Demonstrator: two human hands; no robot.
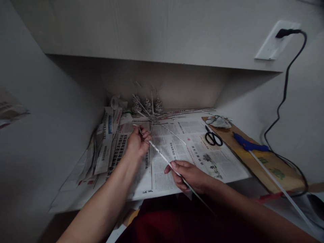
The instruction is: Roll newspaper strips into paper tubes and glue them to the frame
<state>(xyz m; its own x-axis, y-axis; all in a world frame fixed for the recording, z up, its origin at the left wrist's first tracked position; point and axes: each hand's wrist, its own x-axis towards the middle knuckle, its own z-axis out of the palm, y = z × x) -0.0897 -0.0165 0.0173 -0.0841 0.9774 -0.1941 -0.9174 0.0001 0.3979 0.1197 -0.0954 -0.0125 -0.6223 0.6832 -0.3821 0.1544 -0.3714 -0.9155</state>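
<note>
Stretched between my two hands is a thin rolled newspaper stick, printed white near its upper end. My left hand is closed around that upper end. Lower down, the fingers of my right hand pinch the stick, and a thin greenish length runs on below toward my lap. Under both hands lie spread newspaper sheets. Just beyond my left hand sits a woven piece with paper spokes radiating from it.
Black scissors lie on the right. A blue glue gun rests on cardboard, its cord reaching a wall socket. Paper strips are piled left. Several woven cones and long paper sticks stand or lie at the back.
</note>
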